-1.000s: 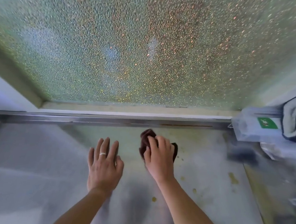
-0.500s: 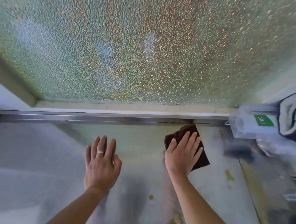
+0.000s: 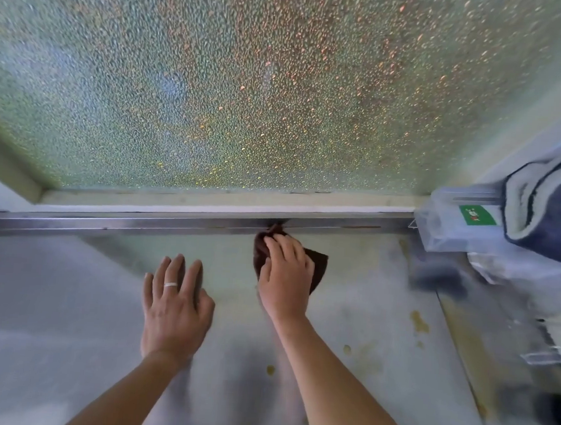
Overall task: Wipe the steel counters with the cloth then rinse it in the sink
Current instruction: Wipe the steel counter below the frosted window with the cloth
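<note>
While wiping is under way, no rinse has begun.
Dark cloth (image 3: 318,264) lies at the steel table's (image 3: 67,297) rear edge, pressed by the right hand (image 3: 284,279); left hand (image 3: 174,307) rests flat, holding nothing. Yellow stains (image 3: 419,321) remain; sink unseen.

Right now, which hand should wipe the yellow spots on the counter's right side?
Right hand: it already presses the brown cloth, nearer the yellow spots. Left hand rests flat on the steel counter.

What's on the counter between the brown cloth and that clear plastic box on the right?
Only bare steel counter lies between the cloth and the plastic box, with faint yellowish smears near the box, as the head view shows.
</note>
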Tool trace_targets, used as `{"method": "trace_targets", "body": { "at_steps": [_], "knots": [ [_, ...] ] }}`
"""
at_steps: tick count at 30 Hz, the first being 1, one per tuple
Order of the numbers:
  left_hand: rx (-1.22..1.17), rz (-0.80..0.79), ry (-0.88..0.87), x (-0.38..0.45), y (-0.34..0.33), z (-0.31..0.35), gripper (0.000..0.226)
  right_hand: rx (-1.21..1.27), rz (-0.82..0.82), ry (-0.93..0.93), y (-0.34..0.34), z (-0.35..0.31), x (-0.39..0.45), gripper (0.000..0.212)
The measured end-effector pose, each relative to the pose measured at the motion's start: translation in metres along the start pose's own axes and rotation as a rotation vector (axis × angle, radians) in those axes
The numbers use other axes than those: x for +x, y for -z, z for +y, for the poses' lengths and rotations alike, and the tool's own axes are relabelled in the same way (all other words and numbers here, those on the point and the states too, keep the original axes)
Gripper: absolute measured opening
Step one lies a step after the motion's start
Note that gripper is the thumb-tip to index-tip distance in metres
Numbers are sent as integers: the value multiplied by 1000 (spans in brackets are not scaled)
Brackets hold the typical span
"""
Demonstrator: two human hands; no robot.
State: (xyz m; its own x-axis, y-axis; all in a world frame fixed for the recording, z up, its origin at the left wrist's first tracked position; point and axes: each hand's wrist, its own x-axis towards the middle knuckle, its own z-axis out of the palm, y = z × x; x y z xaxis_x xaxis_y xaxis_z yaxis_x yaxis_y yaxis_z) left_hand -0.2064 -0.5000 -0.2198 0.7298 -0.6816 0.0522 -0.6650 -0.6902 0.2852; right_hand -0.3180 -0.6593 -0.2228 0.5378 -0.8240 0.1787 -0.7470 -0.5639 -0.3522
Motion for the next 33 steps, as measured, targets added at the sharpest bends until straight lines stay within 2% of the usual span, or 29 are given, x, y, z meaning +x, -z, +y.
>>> {"method": "trace_targets", "body": {
  "at_steps": [4, 7, 11, 13, 15, 17, 25, 33],
  "knots": [
    [18, 13, -36, -5, 2, 2, 52, 13, -45, 88, 14, 4, -18, 35],
    [38, 23, -113, -7, 8, 8, 48, 86, 73, 62, 35, 24, -34, 35],
    [-43, -20, -14, 2, 6, 32, 51, 7, 336, -366, 58, 66, -41, 38],
    [-68, -47, 50, 2, -3, 44, 52, -15, 302, -592, 59, 86, -38, 48],
    [-56, -61, 74, -1, -9, 49, 54, -34, 168, -701, 57, 104, -31, 59],
    [-48, -59, 83, -1, -12, 49, 58, -85, 103, -706, 50, 117, -21, 64],
    [-25, -70, 94, 3, -15, 46, 58, -182, 69, -655, 41, 134, 53, 67],
    [5, -49, 58, 5, -13, 49, 55, -166, 103, -565, 33, 120, 53, 64]
  ]
}}
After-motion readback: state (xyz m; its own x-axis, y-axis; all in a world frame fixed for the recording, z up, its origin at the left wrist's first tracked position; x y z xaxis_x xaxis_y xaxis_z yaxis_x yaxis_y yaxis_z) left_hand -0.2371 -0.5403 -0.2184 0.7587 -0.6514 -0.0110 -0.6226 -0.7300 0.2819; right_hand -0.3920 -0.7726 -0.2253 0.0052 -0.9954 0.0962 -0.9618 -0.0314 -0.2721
